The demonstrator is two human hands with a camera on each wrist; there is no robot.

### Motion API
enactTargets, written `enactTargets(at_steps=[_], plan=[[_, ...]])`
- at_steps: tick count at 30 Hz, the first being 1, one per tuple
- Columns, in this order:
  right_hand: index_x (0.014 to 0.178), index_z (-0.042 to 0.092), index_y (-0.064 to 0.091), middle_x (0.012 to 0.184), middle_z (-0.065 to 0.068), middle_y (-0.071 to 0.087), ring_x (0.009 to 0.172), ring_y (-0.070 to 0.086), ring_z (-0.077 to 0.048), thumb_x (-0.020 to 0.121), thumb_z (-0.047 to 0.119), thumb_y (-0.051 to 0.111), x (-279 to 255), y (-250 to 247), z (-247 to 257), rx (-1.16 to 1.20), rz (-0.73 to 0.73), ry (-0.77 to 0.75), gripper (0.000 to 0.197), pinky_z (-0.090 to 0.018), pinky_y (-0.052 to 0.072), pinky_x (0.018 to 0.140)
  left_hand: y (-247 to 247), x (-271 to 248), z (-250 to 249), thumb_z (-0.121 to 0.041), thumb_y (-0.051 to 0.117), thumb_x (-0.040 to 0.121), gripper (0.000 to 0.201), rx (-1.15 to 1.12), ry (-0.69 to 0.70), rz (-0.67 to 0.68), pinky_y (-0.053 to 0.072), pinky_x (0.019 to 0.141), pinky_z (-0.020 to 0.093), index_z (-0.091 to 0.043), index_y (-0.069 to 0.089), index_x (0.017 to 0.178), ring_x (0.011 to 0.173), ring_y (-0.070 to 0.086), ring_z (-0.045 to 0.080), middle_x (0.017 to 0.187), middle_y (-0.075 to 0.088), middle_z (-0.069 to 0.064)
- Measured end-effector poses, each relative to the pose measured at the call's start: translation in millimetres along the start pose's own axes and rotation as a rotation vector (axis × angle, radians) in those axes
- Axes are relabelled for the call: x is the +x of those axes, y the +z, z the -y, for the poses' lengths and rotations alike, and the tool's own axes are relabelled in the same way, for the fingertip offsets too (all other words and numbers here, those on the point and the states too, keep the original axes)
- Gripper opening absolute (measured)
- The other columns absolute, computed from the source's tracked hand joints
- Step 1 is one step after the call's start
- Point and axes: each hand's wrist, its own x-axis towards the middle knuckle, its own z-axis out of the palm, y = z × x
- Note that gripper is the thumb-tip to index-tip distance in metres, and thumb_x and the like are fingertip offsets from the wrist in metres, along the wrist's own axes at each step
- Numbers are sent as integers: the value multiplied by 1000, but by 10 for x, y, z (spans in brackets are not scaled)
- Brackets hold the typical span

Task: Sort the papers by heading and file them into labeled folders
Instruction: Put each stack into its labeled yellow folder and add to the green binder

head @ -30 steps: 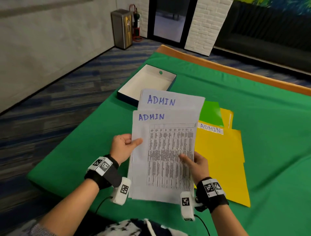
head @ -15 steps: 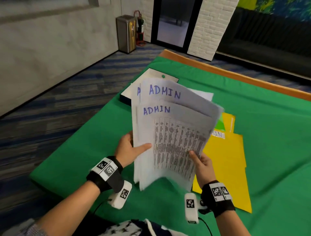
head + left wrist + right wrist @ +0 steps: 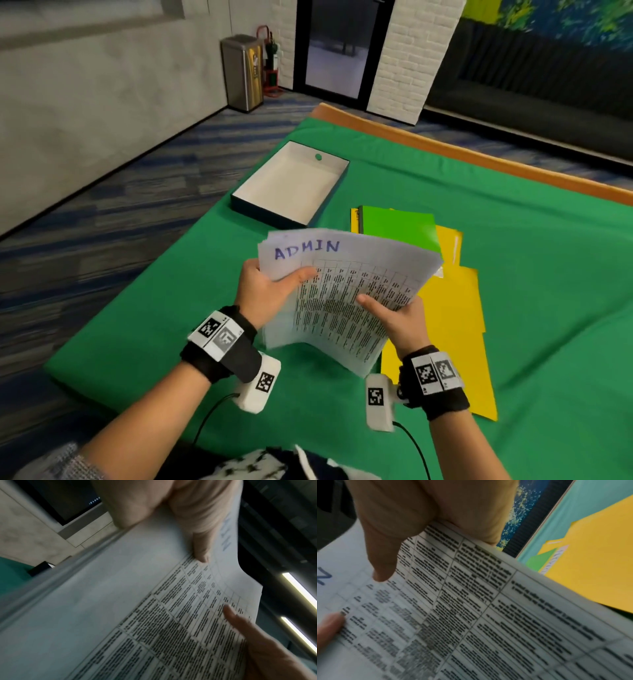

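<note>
Both hands hold a stack of papers (image 3: 346, 294) in the air above the green cloth-covered table (image 3: 513, 240), just in front of the person. The top sheet carries the handwritten heading "ADMIN" in blue capitals across its upper edge, and below it a printed table of small black text that is too blurred to read. The left hand (image 3: 263, 294) pinches the stack at its left edge, thumb laid flat over the top sheet just under the heading and fingers curled behind. The right hand (image 3: 400, 318) pinches the lower right side, thumb on the printed table and fingers under the pile, so the sheets bow upward between the two grips. Beside the papers to the right, a yellow folder (image 3: 455, 329) lies flat on the cloth; a white label (image 3: 554, 559) on it shows in the right wrist view, but its writing cannot be read. A green folder (image 3: 400, 226) lies on top of the yellow folders at the far end. Farther off, to the left, sits an open shallow box (image 3: 291, 186) with a white inside and a small green dot on its far wall.
</note>
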Motion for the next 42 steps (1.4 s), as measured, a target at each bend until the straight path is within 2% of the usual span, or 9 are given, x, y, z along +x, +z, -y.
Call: enactTargets(at_steps=[3, 7, 12, 17, 20, 28, 36, 39, 42], plan=[[96, 24, 65, 88, 16, 73, 89, 68, -4, 72, 10, 76, -147, -97, -148, -98, 72, 126, 30, -27, 57, 77, 27, 28, -30, -10, 78, 68, 22, -197, -101, -65, 56, 68, 20, -26, 67, 79, 78, 69, 4, 78, 72, -17], [85, 28, 66, 74, 10, 70, 76, 66, -19, 65, 66, 65, -568, -370, -539, -251, 34, 364, 43, -41, 54, 77, 165, 33, 49, -6, 71, 77, 13, -271, -206, -89, 56, 73, 31, -16, 68, 85, 80, 68, 15, 83, 72, -8], [73, 10, 62, 67, 0, 64, 67, 58, -23, 91, 12, 55, -1196, -940, -872, -332, -282, 475, 19, -17, 48, 53, 558, -229, 514, 3, 63, 82, 34, -23, -273, 168, 54, 81, 24, -15, 52, 109, 90, 66, 4, 109, 63, -1], [103, -6, 64, 96, -21, 68, 81, 62, -26, 87, 9, 63, -1834, -1701, -955, -423, -680, 628, 23, -42, 51, 86, 1103, -689, 820, -13, 62, 85, 32, 468, -113, 654, 38, 99, 21, -20, 55, 116, 120, 49, 13, 132, 47, -3], [104, -13, 60, 101, -29, 63, 80, 54, -27, 87, 10, 62, -2176, -2026, -914, -478, -855, 726, 28, -38, 44, 80, 1440, -912, 924, -26, 59, 87, 43, 676, -19, 951, 22, 112, 28, -20, 49, 128, 136, 29, 19, 149, 26, -2], [107, -5, 54, 112, -26, 61, 102, 59, -39, 84, 12, 66, -2440, -2308, -1116, -501, -914, 776, 30, -45, 43, 91, 2097, -961, 1056, -49, 48, 90, 80, 1167, 223, 1200, 4, 119, 42, -16, 6, 149, 144, -11, 25, 157, -10, 5], [107, 0, 57, 108, -22, 64, 98, 60, -36, 84, 18, 67, -2516, -2330, -1180, -537, -901, 724, 31, -40, 44, 88, 2191, -919, 1106, -28, 38, 99, 58, 1158, 89, 1261, 31, 111, 44, -14, 11, 149, 145, 0, 27, 157, -3, 4], [108, 1, 57, 109, -20, 64, 98, 60, -35, 85, 21, 66, -2527, -2341, -1216, -529, -896, 730, 31, -42, 45, 89, 2100, -913, 1096, 12, 32, 89, 61, 1015, 168, 1220, 46, 97, 46, -15, 28, 143, 131, 39, 35, 150, 31, 11], [111, 0, 56, 113, -19, 63, 101, 59, -35, 86, 21, 64, -2527, -2363, -1223, -506, -903, 741, 33, -43, 44, 90, 1976, -890, 1138, 11, 35, 89, 56, 832, 160, 1007, 52, 90, 42, -17, 42, 137, 107, 60, 31, 130, 55, 15]])
